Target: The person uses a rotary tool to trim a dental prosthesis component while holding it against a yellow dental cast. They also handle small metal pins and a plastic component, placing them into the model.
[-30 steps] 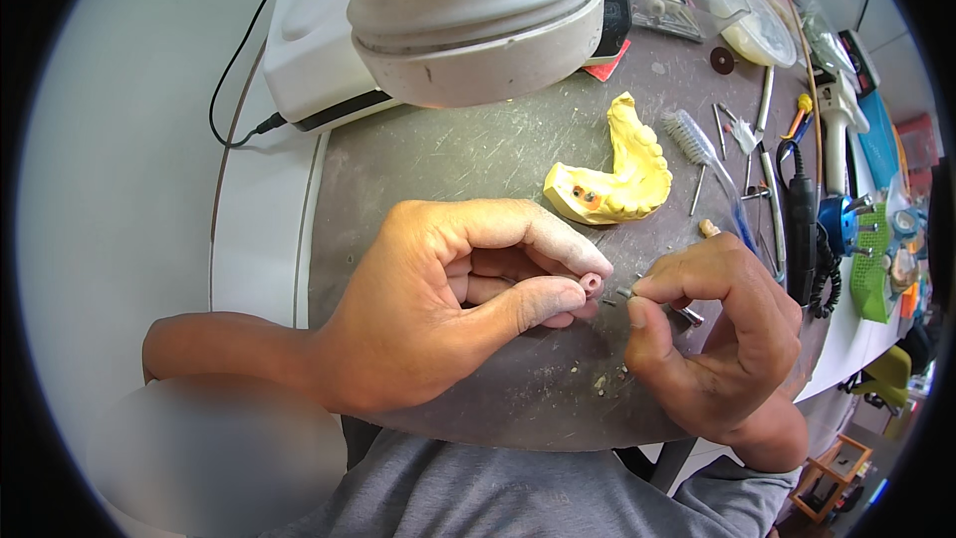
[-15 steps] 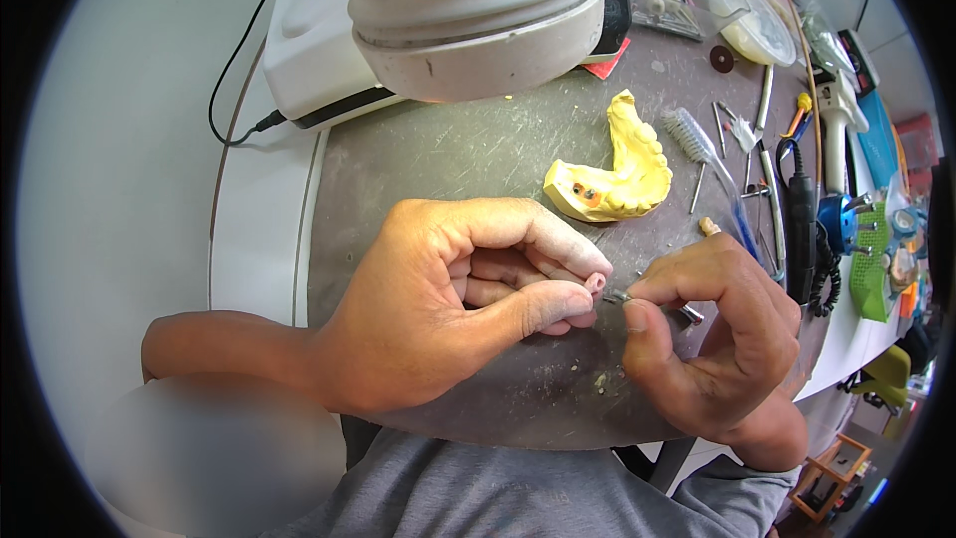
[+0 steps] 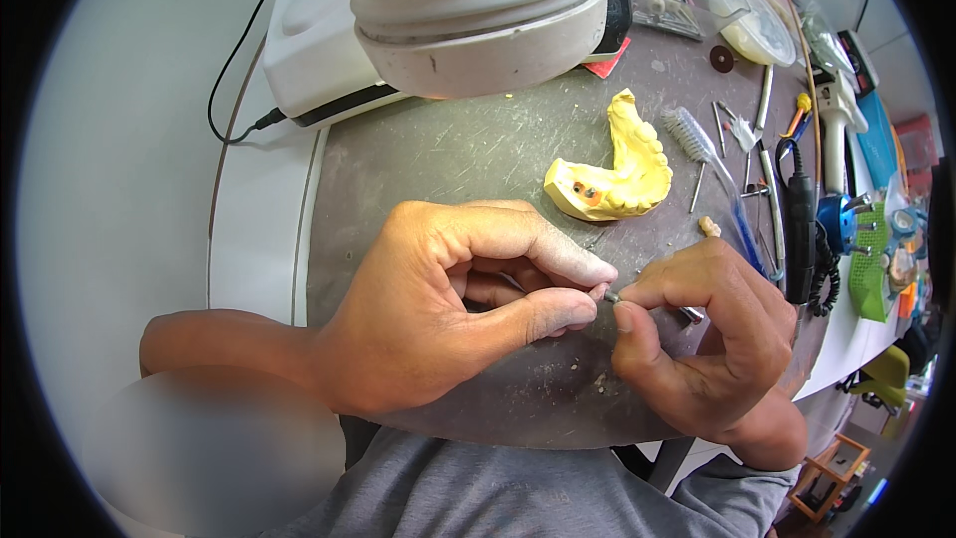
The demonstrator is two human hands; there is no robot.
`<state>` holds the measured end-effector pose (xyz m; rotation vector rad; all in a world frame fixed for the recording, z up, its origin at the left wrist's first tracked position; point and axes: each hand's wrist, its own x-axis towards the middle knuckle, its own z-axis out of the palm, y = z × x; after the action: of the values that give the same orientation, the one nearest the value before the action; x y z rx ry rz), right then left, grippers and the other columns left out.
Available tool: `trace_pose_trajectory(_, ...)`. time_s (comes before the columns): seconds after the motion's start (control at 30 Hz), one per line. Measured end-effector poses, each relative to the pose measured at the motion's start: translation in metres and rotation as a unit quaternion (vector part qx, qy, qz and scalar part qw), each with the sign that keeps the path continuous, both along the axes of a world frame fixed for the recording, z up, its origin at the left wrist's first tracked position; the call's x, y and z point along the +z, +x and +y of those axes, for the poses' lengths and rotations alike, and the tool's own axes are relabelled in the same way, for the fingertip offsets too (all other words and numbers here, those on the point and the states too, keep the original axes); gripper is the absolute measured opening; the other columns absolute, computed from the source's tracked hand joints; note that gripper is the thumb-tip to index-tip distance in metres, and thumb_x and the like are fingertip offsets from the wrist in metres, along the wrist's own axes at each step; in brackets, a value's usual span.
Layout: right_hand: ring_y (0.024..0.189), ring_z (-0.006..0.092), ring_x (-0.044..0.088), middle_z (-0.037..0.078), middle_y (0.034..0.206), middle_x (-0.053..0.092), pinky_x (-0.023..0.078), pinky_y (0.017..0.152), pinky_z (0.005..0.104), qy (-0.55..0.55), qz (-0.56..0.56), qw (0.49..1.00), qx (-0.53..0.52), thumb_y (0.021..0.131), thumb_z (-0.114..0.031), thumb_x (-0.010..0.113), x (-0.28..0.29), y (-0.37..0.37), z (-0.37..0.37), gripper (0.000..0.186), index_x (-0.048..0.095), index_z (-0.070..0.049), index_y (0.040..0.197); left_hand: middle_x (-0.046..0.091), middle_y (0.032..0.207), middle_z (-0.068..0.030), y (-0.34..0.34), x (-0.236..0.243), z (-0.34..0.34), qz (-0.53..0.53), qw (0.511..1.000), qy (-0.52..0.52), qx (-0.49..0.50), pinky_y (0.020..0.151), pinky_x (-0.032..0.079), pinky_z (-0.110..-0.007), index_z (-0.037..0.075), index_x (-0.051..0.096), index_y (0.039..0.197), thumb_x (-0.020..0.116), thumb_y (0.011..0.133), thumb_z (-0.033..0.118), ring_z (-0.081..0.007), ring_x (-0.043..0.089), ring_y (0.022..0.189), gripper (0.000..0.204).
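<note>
My left hand pinches a small pinkish, ring-like dental piece between thumb and index fingertips, which look dusted white. Close against it, my right hand grips a tiny grey metal part between thumb and forefinger. The two small pieces appear to meet at the fingertips; whether one sits inside the other cannot be made out. A shiny metal tool end pokes out below my right index finger. Beyond the hands stands a yellow dental model, with two dark holes in an orange-brown patch. A small tooth-coloured piece lies beyond my right hand.
A white ribbed suction hose hangs over the far side of the bench. To the right lie a clear-handled brush, metal instruments, a black corded handpiece, a blue bur holder and a green rack. Pale crumbs dot the grey worktop.
My right hand has shifted slightly left, bringing the metal part up to the pinkish piece. The left fingertips have turned it, so its opening no longer faces the view.
</note>
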<state>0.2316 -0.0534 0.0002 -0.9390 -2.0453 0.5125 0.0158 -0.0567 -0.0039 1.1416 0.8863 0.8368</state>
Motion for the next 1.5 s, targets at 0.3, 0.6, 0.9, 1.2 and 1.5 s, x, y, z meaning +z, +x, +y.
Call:
trace_pose_trajectory(0.3,0.061,0.0193,0.064,0.012,0.072,0.067,0.048,0.056,0.0284,0.003,-0.024,0.999,0.037,0.076,0.0,0.078,-0.001,0.004,0.001,0.014,0.067,0.003,0.084,0.071,0.097,-0.0144,0.0,-0.004,0.0,-0.002,0.999,0.039,0.002,0.077,0.059,-0.026,-0.005,0.075,0.106,0.074,0.085,-0.012,-0.0156,0.071,0.087,0.022)
trace_pose_trajectory(0.6,0.058,0.0216,0.065,0.01,0.071,0.067,0.049,0.052,0.0305,-0.013,-0.015,1.0,0.014,0.073,0.002,0.081,-0.003,-0.001,-0.002,0.016,0.069,-0.002,0.084,0.07,0.099,-0.0147,-0.004,-0.009,0.0,0.019,0.996,0.091,-0.014,0.082,0.06,-0.027,-0.005,0.074,0.107,0.075,0.084,-0.013,-0.0168,0.072,0.09,0.025)
trace_pose_trajectory(0.9,0.06,0.0193,0.065,0.01,0.074,0.068,0.049,0.053,0.0292,-0.032,0.008,0.999,0.019,0.076,0.002,0.081,-0.004,0.001,0.003,0.014,0.07,-0.001,0.086,0.071,0.109,-0.017,-0.001,0.001,-0.001,-0.014,1.0,-0.005,-0.003,0.09,0.061,-0.029,-0.009,0.07,0.112,0.071,0.089,-0.009,-0.0185,0.071,0.102,0.022)
trace_pose_trajectory(1.2,0.062,0.0179,0.065,0.01,0.076,0.069,0.05,0.053,0.029,-0.017,0.003,1.0,0.019,0.075,0.001,0.083,-0.004,0.0,0.004,0.018,0.07,-0.001,0.088,0.073,0.107,-0.0176,-0.006,0.002,0.002,-0.008,0.999,-0.023,-0.034,0.086,0.061,-0.028,-0.009,0.067,0.119,0.068,0.093,-0.007,-0.0172,0.071,0.101,0.026)
trace_pose_trajectory(1.5,0.066,0.015,0.059,0.007,0.081,0.067,0.046,0.059,0.0275,-0.006,-0.021,0.999,0.05,0.071,-0.012,0.093,-0.007,-0.001,0.0,0.039,0.065,-0.002,0.095,0.072,0.108,-0.0203,-0.004,0.007,0.005,-0.019,0.997,-0.072,-0.017,0.09,0.062,-0.031,-0.01,0.065,0.116,0.066,0.094,-0.009,-0.0211,0.073,0.101,0.022)
